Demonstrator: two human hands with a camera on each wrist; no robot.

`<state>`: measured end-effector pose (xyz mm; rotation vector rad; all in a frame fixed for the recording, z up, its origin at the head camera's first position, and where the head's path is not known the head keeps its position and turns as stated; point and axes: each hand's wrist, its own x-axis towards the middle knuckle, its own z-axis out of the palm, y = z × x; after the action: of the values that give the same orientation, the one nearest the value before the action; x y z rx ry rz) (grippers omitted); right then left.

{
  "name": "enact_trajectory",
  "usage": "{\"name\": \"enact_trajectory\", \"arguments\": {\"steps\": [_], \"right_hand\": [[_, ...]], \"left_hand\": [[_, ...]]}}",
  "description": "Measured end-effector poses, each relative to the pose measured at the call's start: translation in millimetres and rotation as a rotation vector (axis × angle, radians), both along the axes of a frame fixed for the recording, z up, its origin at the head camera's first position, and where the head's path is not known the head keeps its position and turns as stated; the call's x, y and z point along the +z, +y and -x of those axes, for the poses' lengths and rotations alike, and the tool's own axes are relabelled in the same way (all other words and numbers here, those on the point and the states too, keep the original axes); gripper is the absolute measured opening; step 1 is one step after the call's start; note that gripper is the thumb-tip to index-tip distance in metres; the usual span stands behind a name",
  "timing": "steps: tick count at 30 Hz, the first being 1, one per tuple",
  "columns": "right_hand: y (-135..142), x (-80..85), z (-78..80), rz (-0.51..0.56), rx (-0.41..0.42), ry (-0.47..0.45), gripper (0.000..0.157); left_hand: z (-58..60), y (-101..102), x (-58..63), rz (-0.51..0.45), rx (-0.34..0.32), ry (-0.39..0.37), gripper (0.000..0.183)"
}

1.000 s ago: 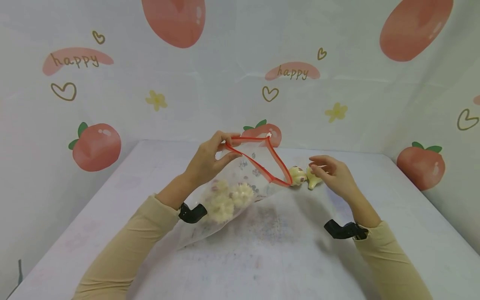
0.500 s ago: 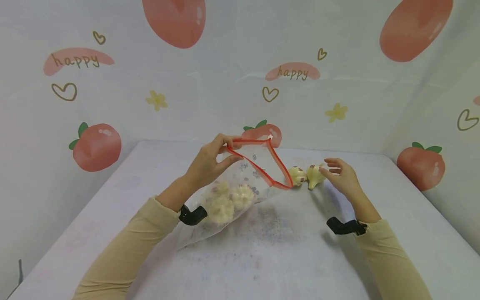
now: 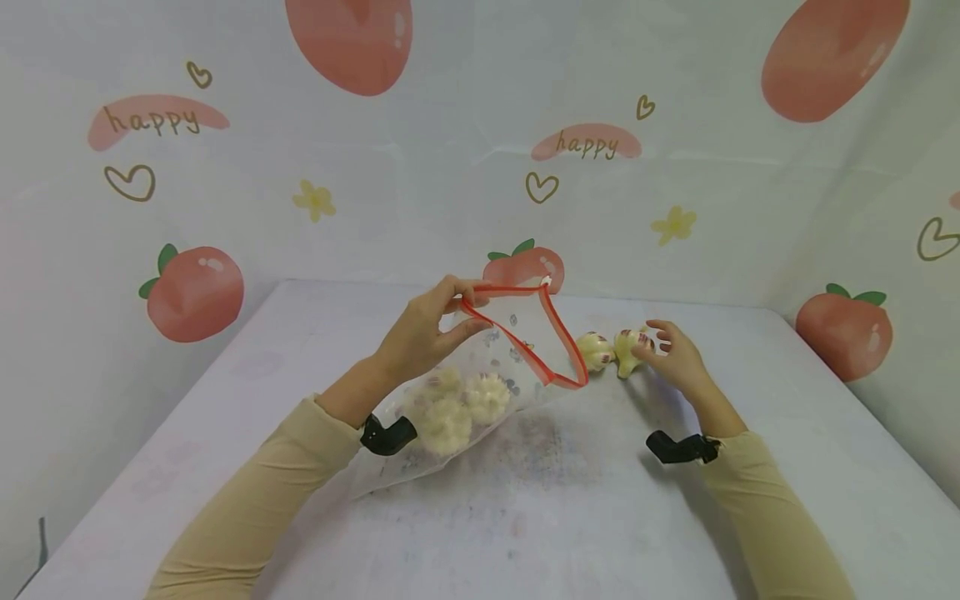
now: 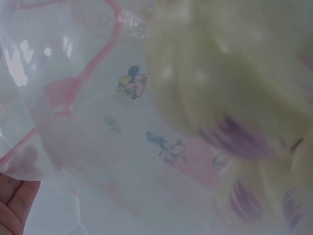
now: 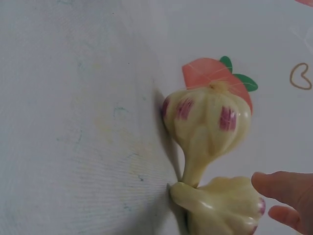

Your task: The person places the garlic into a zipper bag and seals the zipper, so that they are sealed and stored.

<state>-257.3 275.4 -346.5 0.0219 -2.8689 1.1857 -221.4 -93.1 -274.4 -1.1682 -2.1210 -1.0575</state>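
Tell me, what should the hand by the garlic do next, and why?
Probably curl round the nearer cream plastic garlic bulb and lift it. The right hand only touches it with straight fingers, while the left hand holds the clear red-rimmed zip bag open beside it.

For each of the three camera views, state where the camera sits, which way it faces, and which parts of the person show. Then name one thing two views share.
Head: worn high, facing forward and down at the white table; both beige sleeves, left hand pinching the clear red-zippered plastic bag, right hand touching a pale purple-streaked garlic bulb.
Left wrist: pressed close against the bag; only fingertips show.
Right wrist: looks along the table at two garlic bulbs; fingertips show.
Shared: head and right wrist both show the loose garlic bulbs.
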Motion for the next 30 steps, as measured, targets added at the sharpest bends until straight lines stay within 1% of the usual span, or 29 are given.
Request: {"name": "enact_trajectory", "arguments": {"steps": [10, 16, 20, 22, 25, 26, 27, 29, 30], "right_hand": [[-2.1, -4.7, 6.6, 0.011, 0.004, -0.024, 0.067], [-1.6, -9.4, 11.3, -0.007, 0.002, -0.021, 0.064], [-2.7, -10.4, 11.1, -0.021, -0.003, -0.023, 0.064], [-3.0, -10.7, 10.5, -0.01, -0.004, -0.022, 0.065], [0.5, -15.1, 11.7, 0.014, 0.008, 0.009, 0.068], [3.6, -19.7, 14.6, 0.028, 0.016, 0.051, 0.065], [4.9, -21.6, 15.7, 0.032, 0.02, 0.062, 0.066], [8.4, -26.7, 18.9, 0.024, 0.03, 0.094, 0.065], [8.7, -27.6, 20.1, 0.015, 0.025, 0.088, 0.064]], "left_hand": [[-0.9, -0.7, -1.6, 0.017, 0.006, -0.006, 0.031], [-1.5, -0.1, -2.8, 0.02, 0.004, -0.007, 0.03], [-1.4, 0.1, -3.3, 0.026, 0.013, 0.001, 0.03], [-1.3, -0.3, -3.8, 0.026, 0.016, 0.0, 0.029], [-1.2, -1.1, -4.5, 0.027, 0.016, -0.005, 0.028], [-1.4, -1.4, -4.7, 0.027, 0.016, -0.006, 0.028], [-1.5, -1.7, -4.9, 0.029, 0.021, -0.002, 0.027], [-1.6, -2.0, -5.2, 0.032, 0.023, 0.004, 0.027], [-1.7, -2.2, -5.3, 0.033, 0.024, 0.007, 0.026]]}}
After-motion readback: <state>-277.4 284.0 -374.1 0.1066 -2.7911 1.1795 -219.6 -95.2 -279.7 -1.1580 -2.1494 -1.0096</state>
